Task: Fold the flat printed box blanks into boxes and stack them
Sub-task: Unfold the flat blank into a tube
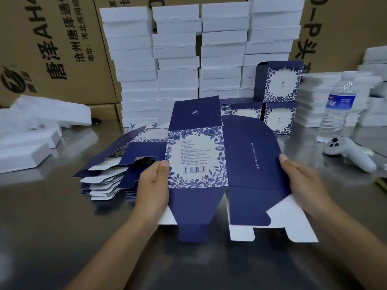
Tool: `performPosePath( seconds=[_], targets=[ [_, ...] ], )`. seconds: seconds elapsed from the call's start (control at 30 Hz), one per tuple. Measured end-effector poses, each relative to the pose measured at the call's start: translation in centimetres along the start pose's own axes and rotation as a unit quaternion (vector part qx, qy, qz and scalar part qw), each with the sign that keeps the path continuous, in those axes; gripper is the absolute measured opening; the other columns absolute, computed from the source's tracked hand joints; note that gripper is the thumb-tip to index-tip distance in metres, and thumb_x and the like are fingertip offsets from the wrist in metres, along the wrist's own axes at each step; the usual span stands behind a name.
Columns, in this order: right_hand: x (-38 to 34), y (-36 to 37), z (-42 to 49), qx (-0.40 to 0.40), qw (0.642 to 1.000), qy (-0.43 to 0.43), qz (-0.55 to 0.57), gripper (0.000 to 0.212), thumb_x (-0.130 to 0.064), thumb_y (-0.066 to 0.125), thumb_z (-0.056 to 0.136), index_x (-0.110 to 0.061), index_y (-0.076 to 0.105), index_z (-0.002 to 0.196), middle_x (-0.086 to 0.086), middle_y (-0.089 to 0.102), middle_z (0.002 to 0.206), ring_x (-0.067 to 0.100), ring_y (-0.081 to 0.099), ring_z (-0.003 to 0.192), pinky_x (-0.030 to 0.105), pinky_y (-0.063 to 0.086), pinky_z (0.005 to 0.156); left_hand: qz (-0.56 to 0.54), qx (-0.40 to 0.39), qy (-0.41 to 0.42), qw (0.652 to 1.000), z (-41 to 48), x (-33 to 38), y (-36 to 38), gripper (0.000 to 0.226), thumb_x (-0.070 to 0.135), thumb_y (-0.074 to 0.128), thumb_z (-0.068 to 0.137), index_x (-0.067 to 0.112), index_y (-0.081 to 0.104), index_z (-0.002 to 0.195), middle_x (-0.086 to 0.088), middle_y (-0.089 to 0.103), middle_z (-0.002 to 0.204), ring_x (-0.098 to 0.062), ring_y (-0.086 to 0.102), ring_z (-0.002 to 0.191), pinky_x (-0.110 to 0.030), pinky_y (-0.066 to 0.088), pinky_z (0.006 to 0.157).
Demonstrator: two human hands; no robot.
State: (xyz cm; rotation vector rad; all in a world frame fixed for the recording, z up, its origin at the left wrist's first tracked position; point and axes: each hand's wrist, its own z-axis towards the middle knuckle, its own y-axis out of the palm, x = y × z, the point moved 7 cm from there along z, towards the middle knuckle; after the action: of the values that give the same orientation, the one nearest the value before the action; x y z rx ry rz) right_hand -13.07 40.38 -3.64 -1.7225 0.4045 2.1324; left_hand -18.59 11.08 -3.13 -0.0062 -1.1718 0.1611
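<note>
Box blank (196, 155): flat die-cut card held over the table (52, 216) between both hands, nearest item to the viewer.
Print: navy panels; one white panel with a blue floral border, a small text block and a barcode; a small white emblem on the top flap.
Shape: rectangular panels joined at creases, with a tapered tab and round-cornered flaps along the lower edge; the unprinted side is plain white.
Left hand (154, 185): grips the blank's left edge, thumb on the floral panel, fingers underneath.
Right hand (303, 181): grips the blank's right edge, thumb on the navy panel, fingers underneath.
Pile of blanks (104, 176): just left of the held blank, loosely fanned, navy and white edges showing.
Folded boxes (279, 84): behind the held blank to the right, cube-like, stacked two high, same floral face.
Foam slabs (178, 59): behind the held blank, white and grainy, in tall columns.
Cartons (52, 49): behind and left of the held blank, brown corrugated board with black lettering.
Water bottle (339, 107): right of the held blank, clear plastic with a blue label.
Controller (351, 153): right of the held blank, white moulded plastic, lying near the bottle.
Table finish: brushed metal, reflective.
</note>
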Motion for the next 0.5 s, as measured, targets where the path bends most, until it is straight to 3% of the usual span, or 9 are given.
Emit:
performPosePath(
  seconds=[0.13,0.23,0.33,0.5],
  targets=[
    [-0.2,0.6,-0.4,-0.031,0.999,0.004,-0.039,0.036,-0.021,0.043,0.099,-0.015,0.066,0.071,-0.011,0.065,0.050,0.000,0.057,0.040,0.009,0.037,0.035,-0.008,0.046,0.000,0.999,0.3,0.0,-0.8,0.037,0.017,0.036,0.102,-0.012,0.053,0.085,-0.010,0.057,0.079,-0.015,0.047,0.072,-0.022,0.037,0.060],
    [0.0,0.3,-0.3,-0.022,0.997,0.000,-0.068,0.037,-0.019,0.044,0.099,-0.002,0.064,0.075,-0.005,0.062,0.049,0.007,0.055,0.040,0.010,0.036,0.035,-0.043,0.035,-0.025,0.998,0.2,-0.3,-0.6,0.036,0.019,0.038,0.102,-0.003,0.059,0.083,-0.002,0.064,0.077,-0.014,0.053,0.072,-0.025,0.040,0.064],
    [0.0,-0.2,0.0,-0.009,0.996,-0.010,-0.092,0.038,-0.021,0.043,0.100,0.005,0.065,0.082,0.008,0.064,0.065,0.017,0.055,0.052,0.017,0.041,0.043,-0.101,0.002,-0.071,0.992,0.1,-0.9,0.0,0.035,0.025,0.042,0.101,0.015,0.068,0.081,0.008,0.074,0.080,-0.006,0.065,0.073,-0.019,0.049,0.066],
    [-0.3,-1.0,0.0,0.050,0.994,-0.026,-0.095,0.038,-0.020,0.044,0.100,0.002,0.062,0.075,0.007,0.057,0.059,0.002,0.045,0.036,0.012,0.034,0.035,-0.039,-0.043,-0.073,0.996,0.2,-1.2,0.6,0.039,0.031,0.042,0.101,0.015,0.067,0.076,0.013,0.072,0.074,-0.001,0.064,0.068,-0.010,0.046,0.060]
  ],
)
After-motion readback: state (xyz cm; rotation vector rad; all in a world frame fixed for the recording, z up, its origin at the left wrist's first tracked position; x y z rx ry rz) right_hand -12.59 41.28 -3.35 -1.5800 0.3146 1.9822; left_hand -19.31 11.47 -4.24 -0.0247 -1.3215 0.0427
